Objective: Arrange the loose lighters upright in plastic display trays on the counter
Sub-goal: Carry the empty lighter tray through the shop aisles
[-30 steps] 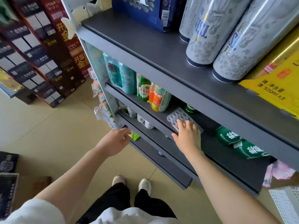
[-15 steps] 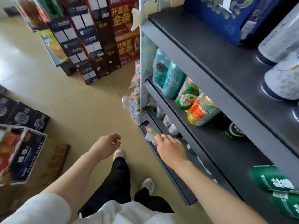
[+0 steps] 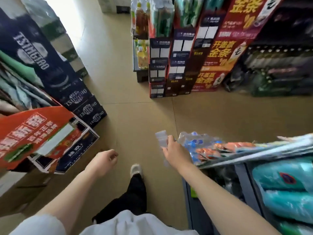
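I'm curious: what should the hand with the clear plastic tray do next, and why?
Probably carry the clear plastic tray to the counter, which isn't in view. The right hand grips it over the floor, away from the shelf. The left hand is loosely curled and looks empty, and no lighters show.

Shop aisle seen from above. Beige tiled floor (image 3: 132, 92), washed out by bright light at the upper left. Stacked dark beer cartons (image 3: 71, 89) and a red carton (image 3: 32, 133) line the left side; red and dark cartons (image 3: 194, 65) rise beyond the aisle beside bottled drinks (image 3: 141, 53). A grey shelf (image 3: 245, 184) with teal packs (image 3: 284, 187) fills the lower right.
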`<state>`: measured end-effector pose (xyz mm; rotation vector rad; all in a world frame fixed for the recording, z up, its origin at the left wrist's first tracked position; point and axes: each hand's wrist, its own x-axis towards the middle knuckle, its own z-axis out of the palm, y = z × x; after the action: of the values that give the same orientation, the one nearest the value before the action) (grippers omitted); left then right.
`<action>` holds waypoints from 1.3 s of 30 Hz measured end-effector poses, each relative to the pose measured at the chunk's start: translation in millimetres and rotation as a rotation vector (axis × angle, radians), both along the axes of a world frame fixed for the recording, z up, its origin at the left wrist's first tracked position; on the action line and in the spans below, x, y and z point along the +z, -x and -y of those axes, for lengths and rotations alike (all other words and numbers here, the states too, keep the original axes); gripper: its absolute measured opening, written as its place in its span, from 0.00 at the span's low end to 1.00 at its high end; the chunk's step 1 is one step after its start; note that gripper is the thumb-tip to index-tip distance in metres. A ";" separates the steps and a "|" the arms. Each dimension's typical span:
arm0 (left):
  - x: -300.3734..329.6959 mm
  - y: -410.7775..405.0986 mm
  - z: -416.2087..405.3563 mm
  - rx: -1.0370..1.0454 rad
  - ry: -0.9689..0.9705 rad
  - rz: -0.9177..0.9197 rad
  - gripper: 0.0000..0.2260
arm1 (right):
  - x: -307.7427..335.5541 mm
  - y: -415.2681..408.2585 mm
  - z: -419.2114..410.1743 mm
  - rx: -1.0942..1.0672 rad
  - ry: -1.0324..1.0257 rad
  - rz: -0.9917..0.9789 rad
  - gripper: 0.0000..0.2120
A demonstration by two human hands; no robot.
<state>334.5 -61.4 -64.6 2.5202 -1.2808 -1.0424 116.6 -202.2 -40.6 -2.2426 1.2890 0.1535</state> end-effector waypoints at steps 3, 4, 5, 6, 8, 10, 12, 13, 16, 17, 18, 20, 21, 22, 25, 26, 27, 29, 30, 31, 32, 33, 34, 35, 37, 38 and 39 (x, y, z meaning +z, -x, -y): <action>3.9 -55.8 50.0 0.011 -0.006 -0.010 0.11 | -9.1 -50.5 54.9 0.030 -0.005 -0.065 0.09; 6.8 -72.6 67.4 0.014 -0.002 -0.012 0.12 | -12.3 -64.4 72.8 0.040 -0.004 -0.099 0.08; 9.0 -88.3 85.6 0.027 0.009 -0.017 0.12 | -16.2 -77.6 91.9 0.042 -0.004 -0.126 0.08; 11.6 -103.0 104.5 0.041 0.023 -0.025 0.11 | -20.2 -90.2 112.0 0.036 0.000 -0.145 0.07; 18.0 -130.1 145.2 0.068 0.073 -0.043 0.11 | -23.7 -114.6 153.6 0.007 0.016 -0.169 0.07; 25.8 -152.7 185.5 0.096 0.143 -0.067 0.10 | -21.5 -137.1 193.0 -0.009 0.028 -0.183 0.06; 33.0 -174.0 225.7 0.089 0.203 -0.070 0.10 | -21.9 -159.1 231.8 0.006 0.030 -0.213 0.07; 35.5 -183.8 243.7 0.074 0.229 -0.065 0.10 | -23.8 -168.9 249.8 0.013 0.029 -0.228 0.07; 38.6 -222.0 302.4 0.054 0.294 -0.048 0.10 | -27.5 -207.6 315.6 0.047 0.021 -0.244 0.09; 37.6 -238.2 324.1 0.068 0.307 -0.038 0.10 | -28.2 -225.3 342.3 0.067 0.023 -0.244 0.10; 36.5 -253.9 343.3 0.091 0.310 -0.030 0.10 | -27.6 -244.5 367.6 0.093 0.028 -0.240 0.10; 38.0 -284.2 377.7 0.160 0.294 -0.037 0.10 | -19.3 -288.1 414.7 0.168 0.054 -0.217 0.09; 39.3 -299.2 392.9 0.193 0.278 -0.049 0.10 | -13.3 -311.5 435.6 0.209 0.067 -0.191 0.08; 40.0 -315.3 406.7 0.221 0.261 -0.055 0.10 | -8.1 -336.7 455.3 0.247 0.073 -0.160 0.07; 40.8 -365.8 437.4 0.320 0.206 -0.046 0.11 | 9.3 -415.2 502.5 0.375 0.073 -0.079 0.07; 40.5 -382.5 445.1 0.350 0.189 -0.042 0.11 | 14.8 -441.1 514.4 0.416 0.063 -0.047 0.06; 39.3 -399.7 452.6 0.381 0.171 -0.040 0.11 | 18.5 -467.4 525.5 0.458 0.053 -0.015 0.06; 35.5 -434.5 467.9 0.437 0.146 -0.034 0.11 | 24.8 -519.1 545.3 0.539 0.045 0.035 0.06; 32.8 -453.5 477.0 0.459 0.141 -0.032 0.11 | 26.3 -545.9 555.6 0.573 0.046 0.050 0.06; 29.9 -473.3 486.6 0.477 0.139 -0.032 0.12 | 27.1 -572.7 565.7 0.601 0.045 0.059 0.06; 26.0 -494.4 496.3 0.490 0.136 -0.031 0.12 | 26.6 -599.2 575.7 0.618 0.039 0.065 0.06; 21.1 -517.3 506.0 0.504 0.132 -0.029 0.12 | 25.6 -625.8 585.4 0.627 0.035 0.068 0.06; 16.9 -540.7 516.1 0.518 0.135 -0.027 0.12 | 23.9 -651.8 594.9 0.633 0.035 0.070 0.06; 14.2 -564.8 526.1 0.532 0.136 -0.029 0.12 | 22.5 -677.4 604.5 0.638 0.033 0.063 0.06; 14.4 -615.0 546.4 0.548 0.130 -0.025 0.12 | 21.3 -729.9 626.0 0.635 0.013 0.045 0.06; 17.1 -638.2 556.3 0.549 0.124 -0.019 0.13 | 22.9 -754.5 636.9 0.638 0.007 0.030 0.06; 21.1 -659.7 565.9 0.551 0.121 -0.018 0.13 | 24.1 -777.7 648.7 0.643 -0.002 0.003 0.06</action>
<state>994.2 -627.4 -43.5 2.5317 -0.5579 -0.8247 894.3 -850.8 -16.5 -2.5746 0.5219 0.3803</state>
